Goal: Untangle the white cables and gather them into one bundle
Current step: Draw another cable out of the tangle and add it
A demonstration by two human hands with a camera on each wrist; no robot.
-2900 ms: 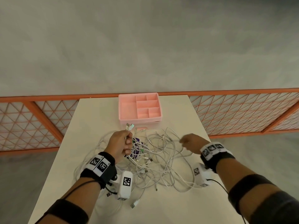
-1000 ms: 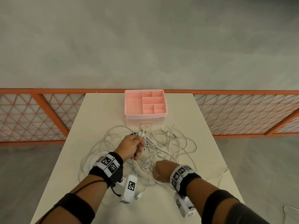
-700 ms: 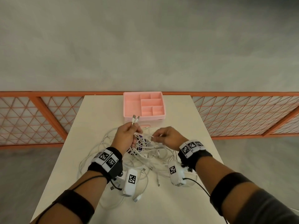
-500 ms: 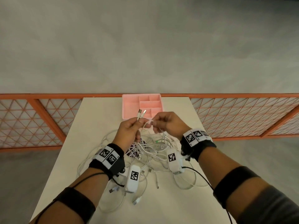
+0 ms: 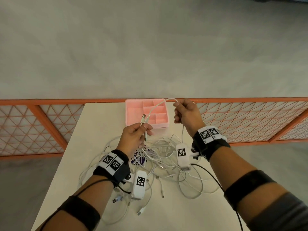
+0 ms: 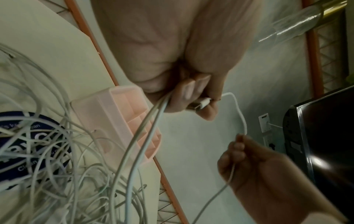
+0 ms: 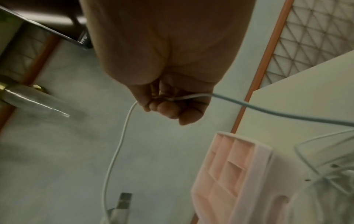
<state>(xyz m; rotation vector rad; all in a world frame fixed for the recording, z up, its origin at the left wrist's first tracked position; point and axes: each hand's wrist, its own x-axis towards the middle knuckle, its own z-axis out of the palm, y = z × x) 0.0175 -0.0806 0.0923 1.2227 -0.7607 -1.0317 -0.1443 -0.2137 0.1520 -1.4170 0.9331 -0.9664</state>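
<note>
You had just raised your right hand [image 5: 186,114] up and away to the far right, past the corner of the pink tray [image 5: 133,110], where half a second earlier it had sat close against your left hand [image 5: 133,137]. That drew a length of one white cable [image 5: 156,106] clear of the heap, so it arched free between your two hands; I judged this strand nearly separated and ready to join the ends you already kept. Your left hand was curled round several plug ends [image 5: 143,119] held upright, near the tray's near edge. Your right hand was closed in a loose fist with the cable pinched between thumb and fingers [image 7: 162,106]. The rest of the cables [image 5: 163,157] lay in a tangled heap on the pale desk [image 5: 93,124], near you and between your forearms, over a dark blue round thing [image 6: 23,145] I could not identify. Behind the desk ran an orange lattice railing [image 5: 50,124], with grey floor beyond.
</note>
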